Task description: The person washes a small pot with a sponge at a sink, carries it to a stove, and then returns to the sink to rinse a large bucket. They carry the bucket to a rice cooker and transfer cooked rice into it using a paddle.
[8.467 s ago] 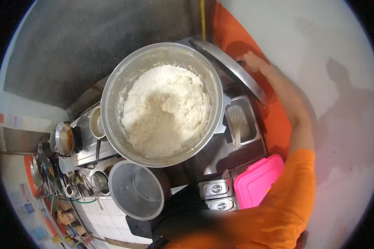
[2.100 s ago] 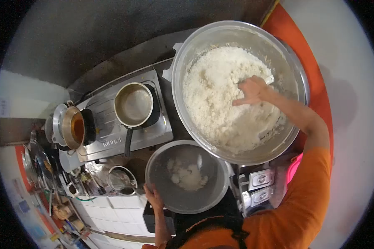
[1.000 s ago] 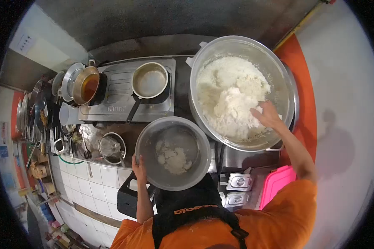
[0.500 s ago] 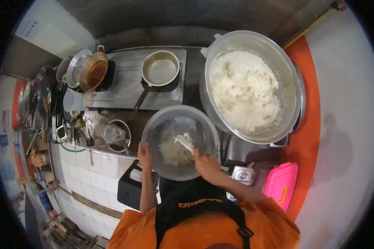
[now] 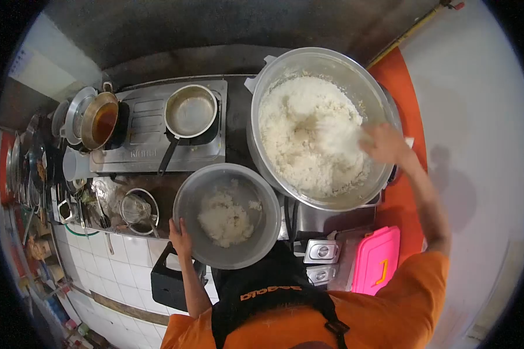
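Note:
My left hand (image 5: 181,239) grips the left rim of a grey bowl (image 5: 265,235), which holds a small mound of white rice (image 5: 224,220). Over the right side of a large metal pot (image 5: 269,164) is my right hand (image 5: 385,144), its fingers closed around the end of a white scoop (image 5: 339,134), blurred by motion. The scoop's far part is against the rice (image 5: 308,110) that fills much of the pot.
A steel stove (image 5: 138,131) carries a small saucepan (image 5: 191,110) and a pan of brown liquid (image 5: 101,121). A strainer (image 5: 138,209) lies left of the bowl. A pink lid (image 5: 376,262) and steel containers (image 5: 321,251) are at lower right.
My right hand has moved with the scoop from the bowl up and right into the large pot. My left hand stays on the bowl rim. The view has shifted, and rice now shows heaped in the bowl.

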Demonstrator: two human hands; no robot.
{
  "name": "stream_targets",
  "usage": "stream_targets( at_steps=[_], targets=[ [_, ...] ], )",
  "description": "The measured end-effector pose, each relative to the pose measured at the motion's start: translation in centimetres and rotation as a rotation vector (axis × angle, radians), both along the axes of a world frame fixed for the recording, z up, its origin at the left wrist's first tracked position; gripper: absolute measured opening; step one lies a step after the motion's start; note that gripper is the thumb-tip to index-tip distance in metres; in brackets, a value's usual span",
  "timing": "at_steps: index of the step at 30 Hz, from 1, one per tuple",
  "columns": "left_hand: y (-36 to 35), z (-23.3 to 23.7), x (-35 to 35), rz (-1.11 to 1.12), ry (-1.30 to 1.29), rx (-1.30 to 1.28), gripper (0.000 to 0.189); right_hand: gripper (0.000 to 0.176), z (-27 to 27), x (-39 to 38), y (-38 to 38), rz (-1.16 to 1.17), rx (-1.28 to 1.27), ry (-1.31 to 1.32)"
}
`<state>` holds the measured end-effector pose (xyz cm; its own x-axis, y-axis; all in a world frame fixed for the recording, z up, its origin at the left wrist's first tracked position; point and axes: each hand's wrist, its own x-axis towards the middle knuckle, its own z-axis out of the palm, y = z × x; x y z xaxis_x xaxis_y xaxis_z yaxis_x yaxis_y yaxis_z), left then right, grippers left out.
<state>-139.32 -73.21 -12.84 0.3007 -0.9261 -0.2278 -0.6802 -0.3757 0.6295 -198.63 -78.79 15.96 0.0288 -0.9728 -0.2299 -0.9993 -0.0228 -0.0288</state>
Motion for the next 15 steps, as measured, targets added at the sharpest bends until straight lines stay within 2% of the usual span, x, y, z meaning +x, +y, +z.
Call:
stream_targets(
  at_steps=[1, 3, 4, 5, 7, 8, 10, 13, 15],
  targets=[
    [-0.2, 0.9, -0.3, 0.004, -0.001, 0.002, 0.059, 0.034, -0.8, -1.7, -1.4, -0.010, -0.013, 0.267],
    [-0.6, 3.1, -1.4, 0.033, 0.180, 0.053, 0.056, 0.038, -6.3, -7.5, -4.8, 0.023, 0.009, 0.298],
    [-0.2, 1.8, -0.9, 0.038, 0.180, 0.059, 0.056, 0.043, -8.3, -9.1, -6.0, 0.045, 0.036, 0.323],
    [0.6, -0.1, 0.2, 0.033, 0.140, -0.009, 0.052, 0.043, -9.2, -8.7, -7.3, 0.049, 0.038, 0.322],
    [-0.4, 1.3, -1.3, 0.025, 0.099, -0.118, 0.039, 0.065, -11.1, -6.8, -10.5, 0.080, 0.245, 0.385],
    [-1.0, 2.8, -1.5, 0.025, 0.088, -0.109, 0.039, 0.065, -11.8, -6.6, -11.2, 0.084, 0.253, 0.374],
    [-1.7, 3.9, -1.7, 0.108, 0.173, 0.255, 0.068, 0.088, -12.5, -6.2, -12.9, 0.171, 0.351, 0.366],
    [-0.9, 2.4, -0.8, 0.056, 0.168, 0.197, 0.066, 0.097, -13.5, -5.5, -13.5, 0.194, 0.355, 0.330],
    [-1.4, 3.1, -1.2, 0.079, 0.181, 0.226, 0.066, 0.098, -13.5, -4.2, -14.0, 0.197, 0.380, 0.323]
  ],
)
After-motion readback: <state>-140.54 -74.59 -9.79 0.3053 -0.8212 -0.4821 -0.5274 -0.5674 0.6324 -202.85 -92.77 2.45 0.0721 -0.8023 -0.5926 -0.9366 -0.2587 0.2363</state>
